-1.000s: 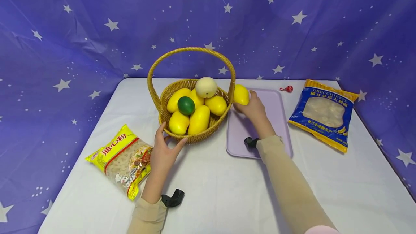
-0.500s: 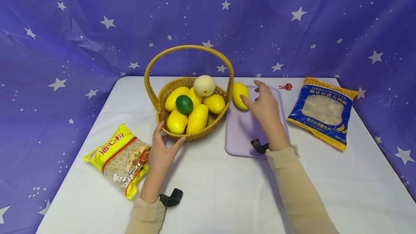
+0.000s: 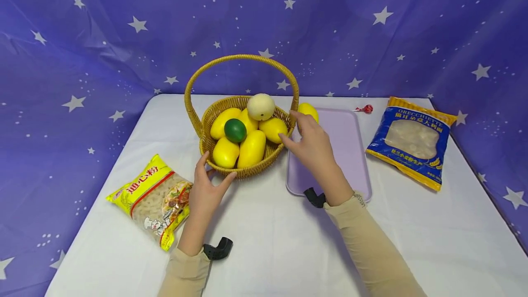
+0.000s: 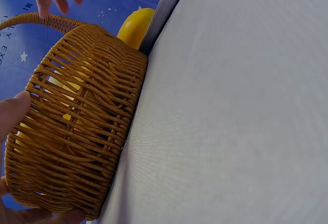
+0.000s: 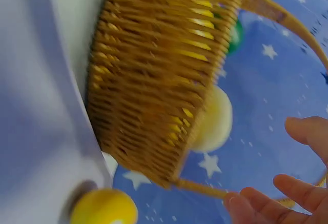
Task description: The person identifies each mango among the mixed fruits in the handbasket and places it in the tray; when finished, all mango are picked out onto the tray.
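Observation:
A woven basket (image 3: 255,167) with a tall hooped handle holds several smooth yellow oval fruits (image 3: 252,149), a dark green oval one (image 3: 235,130) and a pale round one (image 3: 261,107). My left hand (image 3: 206,196) grips the basket's front-left side, thumb and fingers spread around the wall. My right hand (image 3: 314,148) is empty, fingers loosely bent, beside the basket's right rim near the handle base. Behind its fingers, another yellow oval fruit (image 3: 309,110) lies at the left edge of the lilac tray (image 3: 350,159), partly hidden.
A yellow pasta bag (image 3: 154,200) lies on the white-covered table (image 3: 255,242) left of my left hand. Right of the tray is a blue orecchiette bag (image 3: 410,143), with a red-wrapped lollipop (image 3: 365,109) near the back edge. A starry purple cloth (image 3: 231,17) hangs behind.
My right hand let go of the yellow fruit at the tray's left edge, drew back to the right, then moved left to the basket's rim. The left hand stays on the basket.

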Motion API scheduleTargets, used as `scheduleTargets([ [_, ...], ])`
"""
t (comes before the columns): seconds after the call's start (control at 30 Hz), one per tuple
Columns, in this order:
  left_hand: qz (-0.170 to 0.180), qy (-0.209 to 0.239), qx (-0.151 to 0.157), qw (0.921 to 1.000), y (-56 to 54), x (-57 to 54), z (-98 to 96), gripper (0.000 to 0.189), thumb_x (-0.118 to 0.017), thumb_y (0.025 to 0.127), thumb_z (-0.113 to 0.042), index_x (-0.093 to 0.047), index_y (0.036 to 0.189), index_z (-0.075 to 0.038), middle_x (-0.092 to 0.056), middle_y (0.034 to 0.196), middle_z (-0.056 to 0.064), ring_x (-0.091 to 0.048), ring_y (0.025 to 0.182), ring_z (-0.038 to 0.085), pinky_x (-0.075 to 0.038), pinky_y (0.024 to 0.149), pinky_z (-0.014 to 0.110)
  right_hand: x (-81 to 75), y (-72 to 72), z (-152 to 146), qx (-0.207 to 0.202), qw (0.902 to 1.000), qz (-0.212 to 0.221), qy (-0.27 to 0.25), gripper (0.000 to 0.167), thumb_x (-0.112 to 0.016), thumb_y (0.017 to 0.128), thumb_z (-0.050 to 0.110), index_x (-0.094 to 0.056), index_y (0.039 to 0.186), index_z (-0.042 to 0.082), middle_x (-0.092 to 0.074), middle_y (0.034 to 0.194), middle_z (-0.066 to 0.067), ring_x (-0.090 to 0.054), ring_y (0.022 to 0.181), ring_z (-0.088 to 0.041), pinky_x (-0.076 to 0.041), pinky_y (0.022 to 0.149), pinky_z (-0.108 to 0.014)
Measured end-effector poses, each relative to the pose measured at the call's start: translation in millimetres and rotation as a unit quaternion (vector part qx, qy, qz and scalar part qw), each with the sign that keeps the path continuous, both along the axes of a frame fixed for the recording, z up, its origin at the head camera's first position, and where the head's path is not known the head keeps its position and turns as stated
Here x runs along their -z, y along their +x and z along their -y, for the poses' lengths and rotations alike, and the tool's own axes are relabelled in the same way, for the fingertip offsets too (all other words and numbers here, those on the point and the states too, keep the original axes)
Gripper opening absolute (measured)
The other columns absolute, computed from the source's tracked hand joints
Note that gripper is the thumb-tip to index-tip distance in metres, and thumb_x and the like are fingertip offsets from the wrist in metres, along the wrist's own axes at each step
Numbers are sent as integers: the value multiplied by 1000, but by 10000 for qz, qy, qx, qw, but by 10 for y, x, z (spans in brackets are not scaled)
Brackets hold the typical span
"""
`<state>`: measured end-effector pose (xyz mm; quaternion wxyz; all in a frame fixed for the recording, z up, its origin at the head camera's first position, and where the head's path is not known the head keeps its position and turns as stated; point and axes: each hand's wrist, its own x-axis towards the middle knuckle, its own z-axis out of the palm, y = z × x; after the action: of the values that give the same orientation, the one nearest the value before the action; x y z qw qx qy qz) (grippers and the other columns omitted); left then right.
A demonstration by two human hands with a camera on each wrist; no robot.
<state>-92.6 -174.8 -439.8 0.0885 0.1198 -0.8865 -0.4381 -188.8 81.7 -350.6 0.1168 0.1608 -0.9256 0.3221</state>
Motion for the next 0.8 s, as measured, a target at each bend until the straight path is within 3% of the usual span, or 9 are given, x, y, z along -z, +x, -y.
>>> scheduleTargets([
  [0.23,78,13,-38,10000,4,17,-6,98,-66,78,-67,-18,153,-26,-32,152,8,-52,122,27,-43,89,53,125,-146,203,-75,9967,357,724,65,-71,87,38,-48,141,11,-53,132,-13,-52,117,-33,-45,91,-50],
  [0.8,6,-28,0,10000,3,11,2,98,-64,78,-68,-18,153,-26,-35,149,8,-54,120,26,-45,85,52,291,-413,503,43,9702,694,2323,65,-64,89,45,-46,140,8,-50,132,-16,-57,106,-36,-51,75,-52],
])
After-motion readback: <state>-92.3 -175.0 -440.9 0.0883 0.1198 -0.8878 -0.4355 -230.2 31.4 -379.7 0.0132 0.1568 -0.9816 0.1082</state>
